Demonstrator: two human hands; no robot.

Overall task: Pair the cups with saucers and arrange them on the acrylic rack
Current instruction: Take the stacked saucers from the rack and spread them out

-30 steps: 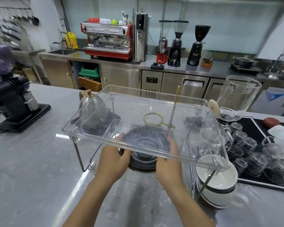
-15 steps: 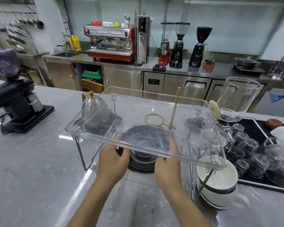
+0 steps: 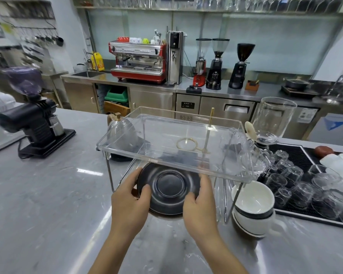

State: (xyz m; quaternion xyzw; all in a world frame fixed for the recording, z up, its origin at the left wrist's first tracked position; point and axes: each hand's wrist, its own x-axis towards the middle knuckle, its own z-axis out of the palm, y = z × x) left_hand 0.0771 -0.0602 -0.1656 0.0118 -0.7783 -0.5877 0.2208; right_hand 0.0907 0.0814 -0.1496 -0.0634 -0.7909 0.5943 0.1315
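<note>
Both hands held a black saucer [image 3: 169,189] by its edges, left hand [image 3: 130,202] and right hand [image 3: 201,202], under the near edge of the clear rack [image 3: 127,147]. White cups [image 3: 253,206] sat right.

Both hands [image 3: 164,202] on black saucer [image 3: 167,189]

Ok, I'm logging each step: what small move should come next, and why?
Probably lift the black saucer clear of the acrylic rack edge and set it on the top tray. Both hands, left and right, grip its rim just below the tray's front edge, and the white cups beside the rack have no saucer.
</note>
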